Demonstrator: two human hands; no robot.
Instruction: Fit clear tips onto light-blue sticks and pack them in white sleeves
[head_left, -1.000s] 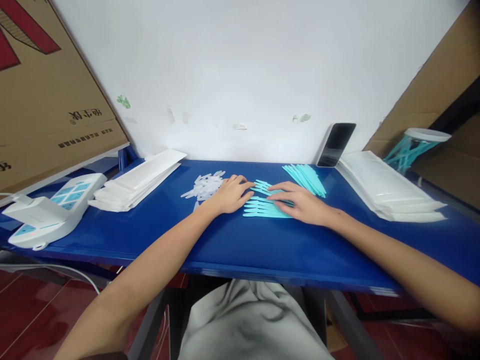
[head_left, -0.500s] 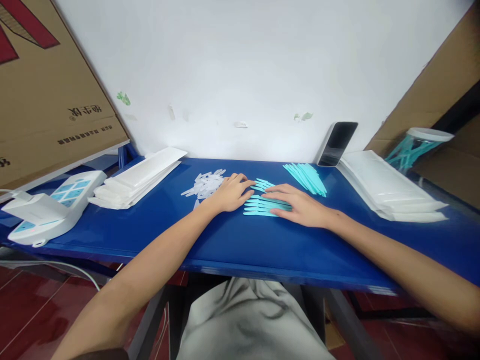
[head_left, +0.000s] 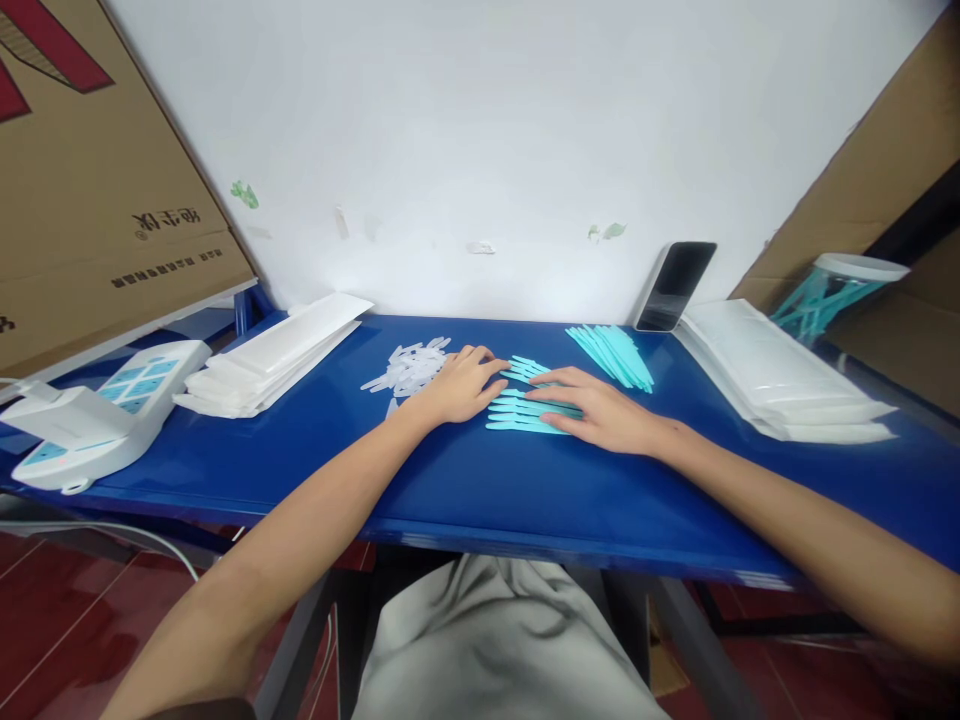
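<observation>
Several slim turquoise plastic sticks [head_left: 517,411] lie side by side on the blue table, in a row between my hands. My right hand [head_left: 592,410] rests over their right part, its fingers spread and touching them. At their left ends is my left hand [head_left: 466,385], fingers stretched out and lying low on the table. A loose heap of small translucent white plastic pieces [head_left: 411,367] sits just left of it, partly hidden by the hand. Behind my right hand, more turquoise sticks [head_left: 613,355] form a fanned pile.
White packets [head_left: 270,360] are stacked at the left, more white packets [head_left: 784,375] at the right. A phone [head_left: 676,287] leans on the wall. A lidded jar [head_left: 832,295] holds turquoise sticks. A power strip [head_left: 112,420] lies at the left edge, near a large carton [head_left: 97,180].
</observation>
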